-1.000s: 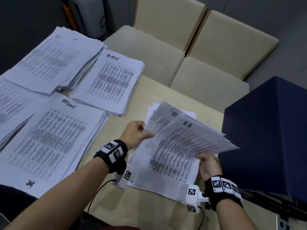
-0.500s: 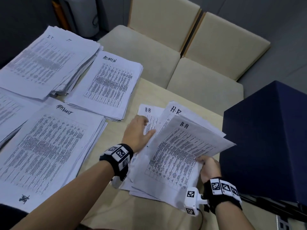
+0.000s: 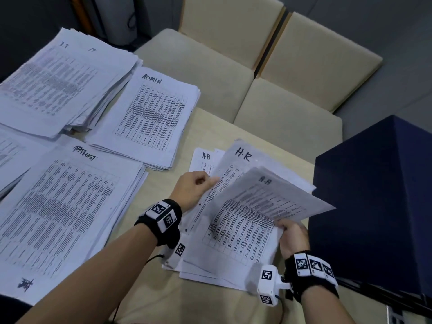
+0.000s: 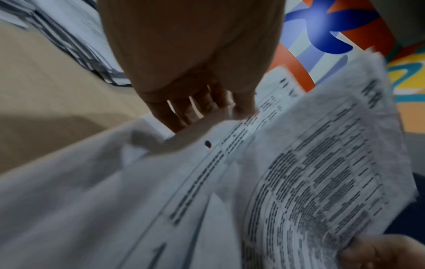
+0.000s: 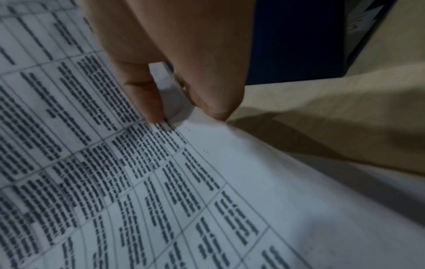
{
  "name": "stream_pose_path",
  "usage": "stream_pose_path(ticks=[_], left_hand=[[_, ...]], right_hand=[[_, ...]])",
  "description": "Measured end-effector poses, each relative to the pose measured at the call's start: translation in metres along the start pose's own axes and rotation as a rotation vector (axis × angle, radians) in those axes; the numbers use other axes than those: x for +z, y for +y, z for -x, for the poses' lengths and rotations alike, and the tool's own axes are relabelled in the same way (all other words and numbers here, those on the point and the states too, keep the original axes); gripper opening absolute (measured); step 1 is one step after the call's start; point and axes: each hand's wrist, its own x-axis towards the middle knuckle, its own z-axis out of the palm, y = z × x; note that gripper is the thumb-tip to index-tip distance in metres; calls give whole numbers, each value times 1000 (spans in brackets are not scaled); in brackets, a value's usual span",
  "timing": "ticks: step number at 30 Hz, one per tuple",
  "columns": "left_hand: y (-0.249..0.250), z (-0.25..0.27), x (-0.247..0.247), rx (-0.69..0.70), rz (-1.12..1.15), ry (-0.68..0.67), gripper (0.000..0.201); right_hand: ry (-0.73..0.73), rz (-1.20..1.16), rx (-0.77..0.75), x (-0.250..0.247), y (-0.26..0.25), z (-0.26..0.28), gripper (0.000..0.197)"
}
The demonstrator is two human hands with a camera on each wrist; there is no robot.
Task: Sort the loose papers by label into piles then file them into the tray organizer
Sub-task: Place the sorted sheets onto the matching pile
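The right hand (image 3: 292, 237) pinches the near right edge of a thin sheaf of H.R sheets (image 3: 261, 206), thumb on the printed face and fingers (image 5: 216, 102) curled beneath, so the sheaf lifts and fans above the H.R pile (image 3: 236, 157) lying flat on the table (image 3: 210, 122). The left hand (image 3: 191, 188) has its fingers curled at the left edge of that pile; the left wrist view shows fingertips (image 4: 181, 116) tucked against a sheet's margin, but blur keeps me from saying whether they actually grip it.

The H.R pile sits just left of the dark blue box (image 3: 374, 202), with the ADMIN pile (image 3: 152, 118) farther left, the IT pile (image 3: 58, 80) beyond that, and a large stack (image 3: 63, 206) with an illegible label nearest the person.

The sheets look light and limp: the lifted sheaf bows and its far corner droops toward the blue box. Loose leaves likely slide over one another easily, so a one-edge pinch risks shedding the lower ones. A steadier hold would probably be both hands on opposite long edges, thumbs on top and fingers under, after squaring the pile against the table. The corners crease readily, so pressure should stay mild. No tray organizer is clearly visible; whether the blue box is one, I cannot tell.
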Motion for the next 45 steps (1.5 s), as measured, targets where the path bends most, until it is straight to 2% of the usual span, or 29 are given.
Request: stream_pose_path(ticks=[1, 4, 5, 7, 8, 12, 14, 16, 20, 22, 26, 29, 31, 34, 37, 39, 43, 45], left_hand=[[-3, 0, -1, -13, -63, 60, 42], [-18, -3, -8, -111, -410, 370, 38], [-22, -4, -10, -162, -495, 399, 37], [-25, -3, -13, -246, -584, 317, 30], [-24, -3, -13, -243, -621, 277, 29], [-13, -1, -14, -70, -757, 180, 35], [-6, 0, -16, 59, -671, 98, 40], [1, 3, -18, 135, -484, 20, 40], [16, 14, -16, 53, 89, -75, 40], [21, 17, -14, 31, 240, -85, 40], [16, 12, -10, 16, 180, 49, 47], [2, 4, -10, -57, 52, 155, 34], [-4, 1, -9, -99, 1, 139, 18], [-3, 0, -8, -141, -3, 97, 26], [6, 4, -2, -139, 171, 25, 35], [16, 9, 1, -126, 261, 3, 32], [28, 14, 8, -179, 418, -60, 29], [33, 16, 11, -207, 535, -108, 30]], right_hand=[[1, -5, 0, -1, 0, 2, 29], [-26, -20, 65, -2, -8, 11, 22], [-18, -9, 60, -3, -8, 10, 23], [17, 31, 67, -4, -3, 3, 23], [8, 49, 88, -5, -1, 0, 20], [-36, 73, 106, -1, -1, 7, 14], [-68, 48, 80, -1, -2, 9, 21], [-96, 33, 57, -1, -3, 10, 27], [-111, 23, 47, -2, -4, 10, 23], [-107, 35, 52, -3, -4, 9, 24], [-27, -16, 37, -4, -2, 9, 29], [-14, -92, -33, -8, -4, 11, 41], [-8, -100, -53, -12, -5, 7, 36], [-64, -111, -35, -16, -5, 4, 26], [-138, -87, 40, -14, -10, 10, 23], [-218, -118, 63, -9, -13, 11, 26], [-334, -203, -4, -2, -7, 0, 40], [-421, -229, -10, 0, -6, 6, 26]])
